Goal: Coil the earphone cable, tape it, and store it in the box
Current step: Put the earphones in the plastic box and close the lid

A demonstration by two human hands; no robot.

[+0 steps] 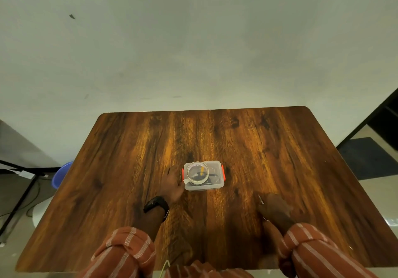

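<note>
A small clear plastic box [215, 186] with red side latches stands in the middle of the wooden table [280, 148], lid on. A roll of clear tape [197, 181] lies on the lid's left half. Dark earphone cable [212, 179] with a yellow bit shows through the lid, inside the box. My left hand [173, 184] rests against the box's left end, fingers at the red latch and thumb by the front corner. My right hand [275, 210] sits on the table to the box's right and nearer me, closed around a thin metal tool [260, 199], seemingly scissors; only its tip shows.
The table's far edge meets a pale wall. A blue bucket [61, 175] and black stand legs [23, 193] with cables are on the floor to the left. A dark mat [370, 159] lies on the floor to the right.
</note>
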